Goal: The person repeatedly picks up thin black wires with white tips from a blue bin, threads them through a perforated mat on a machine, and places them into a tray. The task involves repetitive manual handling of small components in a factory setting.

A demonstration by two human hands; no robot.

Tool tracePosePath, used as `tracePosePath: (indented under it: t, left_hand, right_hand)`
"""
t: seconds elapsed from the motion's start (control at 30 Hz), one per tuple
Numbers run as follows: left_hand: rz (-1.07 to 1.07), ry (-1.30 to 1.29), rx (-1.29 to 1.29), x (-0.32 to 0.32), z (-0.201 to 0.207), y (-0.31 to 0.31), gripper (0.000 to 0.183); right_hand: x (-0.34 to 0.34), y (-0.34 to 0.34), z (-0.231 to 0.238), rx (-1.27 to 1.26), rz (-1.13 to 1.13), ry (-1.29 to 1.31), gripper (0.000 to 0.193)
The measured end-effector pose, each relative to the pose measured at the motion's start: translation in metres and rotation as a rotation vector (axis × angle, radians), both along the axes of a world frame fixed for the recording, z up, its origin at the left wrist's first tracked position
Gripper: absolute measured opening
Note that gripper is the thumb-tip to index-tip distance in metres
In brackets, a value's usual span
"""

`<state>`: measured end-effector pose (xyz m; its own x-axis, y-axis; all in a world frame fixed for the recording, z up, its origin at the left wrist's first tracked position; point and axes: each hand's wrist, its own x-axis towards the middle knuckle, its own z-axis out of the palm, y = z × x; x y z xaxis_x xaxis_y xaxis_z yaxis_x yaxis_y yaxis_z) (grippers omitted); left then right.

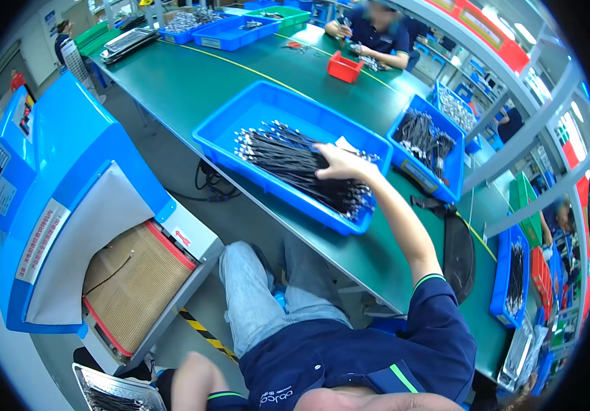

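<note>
A large blue bin holds a thick pile of black cables with silvery ends. On the right part of that pile rests my right hand, thumb and fingers spread apart, and no cable is visibly lifted in it. Low in the picture my left hand is smeared by motion, so its fingers do not show clearly. Nearest to it stands a metal tray with more black cables. One dark cable lies on the tan mesh belt of the blue machine at my left.
The bin stands on a green worktable. Another blue bin of cables sits to its right, near a black pouch. Across the table a person works beside a small red bin. Grey metal posts rise at right.
</note>
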<state>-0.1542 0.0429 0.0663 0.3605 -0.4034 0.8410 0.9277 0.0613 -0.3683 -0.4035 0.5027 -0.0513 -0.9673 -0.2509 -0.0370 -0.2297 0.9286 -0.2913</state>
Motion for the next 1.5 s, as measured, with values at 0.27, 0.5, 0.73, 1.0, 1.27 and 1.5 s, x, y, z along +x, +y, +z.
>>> tracePosePath:
  t: [0.27,0.5,0.73,1.0,1.27,1.5]
  left_hand:
    - [0.058,-1.151,0.333,-0.093,-0.049,0.058,0.013]
    - [-0.974,-1.098,-0.348,-0.065,0.051,0.042,0.013]
    - [-0.807,-1.215,-0.315,0.009,0.044,0.035,0.025]
    - [-0.554,-1.043,-1.143,-0.078,-0.066,0.075,0.019]
    - [0.108,-0.864,-1.234,-0.264,-0.136,0.243,0.034]
    - [0.711,-1.365,-1.876,-0.329,-0.155,0.288,0.056]
  right_hand:
    - [-0.052,-0.022,-0.023,0.097,-0.140,-0.136,0.058]
    - [-0.026,-0.046,0.016,0.213,-0.304,0.210,0.046]
    - [-0.013,-0.042,0.041,0.241,-0.375,0.196,0.042]
    - [-0.025,-0.060,0.041,0.106,-0.377,0.378,0.035]
    - [-0.017,-0.040,0.038,-0.192,-0.352,0.348,0.046]
    - [0.007,-0.037,0.061,-0.202,-0.369,0.375,0.035]
